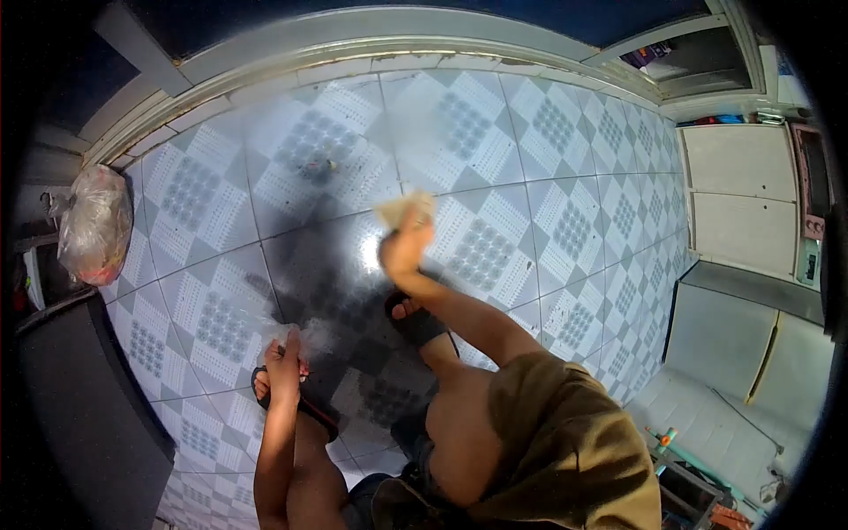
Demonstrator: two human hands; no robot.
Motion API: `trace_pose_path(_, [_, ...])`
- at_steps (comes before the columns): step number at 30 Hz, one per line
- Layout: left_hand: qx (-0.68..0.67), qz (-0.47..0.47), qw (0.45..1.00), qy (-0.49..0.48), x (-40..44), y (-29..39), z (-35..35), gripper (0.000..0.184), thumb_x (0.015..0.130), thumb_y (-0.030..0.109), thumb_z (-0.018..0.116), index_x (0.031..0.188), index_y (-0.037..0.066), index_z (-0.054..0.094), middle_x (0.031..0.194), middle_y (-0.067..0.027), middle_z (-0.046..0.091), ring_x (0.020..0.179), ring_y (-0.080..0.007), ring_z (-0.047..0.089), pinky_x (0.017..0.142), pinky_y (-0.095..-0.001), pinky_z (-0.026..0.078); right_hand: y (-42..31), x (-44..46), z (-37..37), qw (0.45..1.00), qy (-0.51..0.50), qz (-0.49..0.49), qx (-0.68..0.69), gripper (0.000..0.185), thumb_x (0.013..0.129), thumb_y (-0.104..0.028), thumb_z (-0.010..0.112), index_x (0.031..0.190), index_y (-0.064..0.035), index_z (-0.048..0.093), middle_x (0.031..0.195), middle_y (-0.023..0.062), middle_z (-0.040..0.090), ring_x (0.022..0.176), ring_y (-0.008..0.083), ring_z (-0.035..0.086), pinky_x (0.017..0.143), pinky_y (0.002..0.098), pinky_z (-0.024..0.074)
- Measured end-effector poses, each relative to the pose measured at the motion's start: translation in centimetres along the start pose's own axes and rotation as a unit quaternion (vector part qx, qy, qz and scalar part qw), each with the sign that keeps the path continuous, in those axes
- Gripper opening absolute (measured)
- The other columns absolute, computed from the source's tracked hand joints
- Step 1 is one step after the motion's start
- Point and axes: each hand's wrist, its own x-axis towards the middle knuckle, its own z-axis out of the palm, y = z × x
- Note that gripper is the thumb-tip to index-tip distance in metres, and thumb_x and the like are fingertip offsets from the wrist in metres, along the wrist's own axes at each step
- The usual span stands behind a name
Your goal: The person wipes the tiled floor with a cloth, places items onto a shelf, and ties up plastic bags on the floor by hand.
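My right hand [405,252] is closed on a pale beige cloth [395,212], held out over the tiled floor [481,252] in front of my right foot; motion blurs both, so I cannot tell whether the cloth touches the tiles. Low beside my left foot, my left hand [284,362] grips a crumpled clear plastic bag [305,334]. What the bag holds, if anything, is too small to make out. Farther ahead, small bits of debris [325,165] lie on the patterned tiles, with dark specks scattered around them.
A full, tied plastic bag [95,225] leans by the wall at left, above a dark grey box-like unit [88,389]. White cabinets [740,194] and a fridge-like appliance [724,327] line the right side. A door frame [371,49] borders the floor ahead. My sandals [415,322] stand on the tiles.
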Motion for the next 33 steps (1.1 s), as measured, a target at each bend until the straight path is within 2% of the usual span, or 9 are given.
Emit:
trace_pose_path(2, [-0.002,0.009,1.0,-0.022,-0.2,0.6,0.6,0.029,0.089,0.024,0.058,0.068,0.009,0.044,0.045,0.0014,0.04,0.035,-0.007,0.038,0.034,-0.022,0.032,1.9,0.1,5.7,0.922,-0.022,-0.198,-0.333,0.057,0.076,-0.005,0.06,0.13,-0.0049,0.042,0.125,0.0239,0.041,0.113,0.036,0.043,0.095,0.0371,0.0353])
trace_pose_path(9, [-0.01,0.005,0.999,-0.046,-0.1,0.2,-1.1,0.023,0.09,0.019,0.058,0.072,0.008,0.047,0.052,-0.0001,0.044,0.038,-0.0091,0.04,0.037,-0.0244,0.033,-4.9,5.9,2.9,0.946,-0.118,-0.298,-0.041,0.058,0.072,-0.001,0.051,0.129,-0.0102,0.049,0.116,0.0156,0.045,0.108,0.0327,0.043,0.096,0.0424,0.0337])
trace_pose_path(15, [-0.092,-0.003,0.995,-0.026,1.2,-1.3,-1.4,0.026,0.087,0.019,0.06,0.068,0.008,0.046,0.045,0.0013,0.04,0.035,-0.0075,0.038,0.035,-0.0238,0.032,4.1,17.2,-16.2,0.943,0.111,-0.182,-0.254,0.046,0.074,-0.007,0.052,0.12,-0.0027,0.051,0.108,0.0191,0.051,0.105,0.0335,0.046,0.092,0.0428,0.0364])
trace_pose_path(18, [-0.08,0.01,0.996,-0.045,1.2,-1.5,-1.2,0.026,0.087,0.019,0.06,0.068,0.008,0.046,0.046,0.0013,0.04,0.035,-0.0079,0.038,0.035,-0.0249,0.033,4.4,16.3,-15.5,0.867,0.207,0.008,-0.454,0.042,0.076,-0.01,0.055,0.116,-0.0027,0.053,0.104,0.0199,0.051,0.1,0.0358,0.048,0.085,0.0434,0.0401])
trace_pose_path(20, [-0.08,0.004,0.996,-0.043,1.1,-1.4,-1.2,0.026,0.087,0.019,0.06,0.069,0.007,0.047,0.046,0.0013,0.04,0.035,-0.008,0.038,0.035,-0.0248,0.033,3.8,14.6,-10.3,0.952,0.136,-0.056,-0.27,0.043,0.076,-0.01,0.054,0.119,-0.0068,0.053,0.114,0.0222,0.05,0.101,0.0386,0.047,0.085,0.0466,0.0402])
trace_pose_path(21, [-0.076,-0.002,0.996,-0.041,1.0,-1.4,-1.3,0.025,0.087,0.019,0.06,0.069,0.007,0.047,0.047,0.0013,0.04,0.035,-0.008,0.039,0.035,-0.0248,0.033,4.5,13.4,-7.2,0.862,0.086,-0.129,-0.483,0.049,0.074,-0.007,0.052,0.123,-0.0074,0.051,0.119,0.0218,0.049,0.101,0.0378,0.046,0.087,0.0466,0.0384])
trace_pose_path(22, [-0.078,-0.003,0.996,-0.043,1.0,-1.4,-1.3,0.025,0.087,0.019,0.06,0.069,0.007,0.047,0.047,0.0013,0.04,0.035,-0.008,0.039,0.035,-0.0248,0.033,4.7,11.6,-3.3,0.849,0.107,-0.286,-0.432,0.054,0.072,-0.004,0.05,0.126,-0.0096,0.049,0.12,0.0213,0.048,0.102,0.0378,0.046,0.089,0.0458,0.0374])
trace_pose_path(27, [-0.084,0.004,0.996,-0.035,0.9,-1.2,-1.0,0.025,0.088,0.021,0.058,0.071,0.005,0.05,0.047,0.0001,0.043,0.036,-0.0075,0.04,0.034,-0.0237,0.032,-1.6,4.5,11.1,0.948,-0.168,-0.2,-0.182,0.058,0.067,0.002,0.051,0.123,-0.0119,0.055,0.125,0.023,0.045,0.115,0.0391,0.041,0.101,0.0453,0.0294])
trace_pose_path(33, [-0.041,0.025,0.998,-0.028,1.1,-2.0,-2.4,0.025,0.089,0.022,0.057,0.073,0.004,0.052,0.049,-0.0004,0.046,0.036,-0.0076,0.04,0.035,-0.0232,0.032,-5.2,10.2,4.4,0.928,-0.066,-0.331,-0.156,0.057,0.069,0.004,0.044,0.125,-0.0068,0.053,0.123,0.0185,0.05,0.117,0.0354,0.04,0.104,0.0437,0.024])
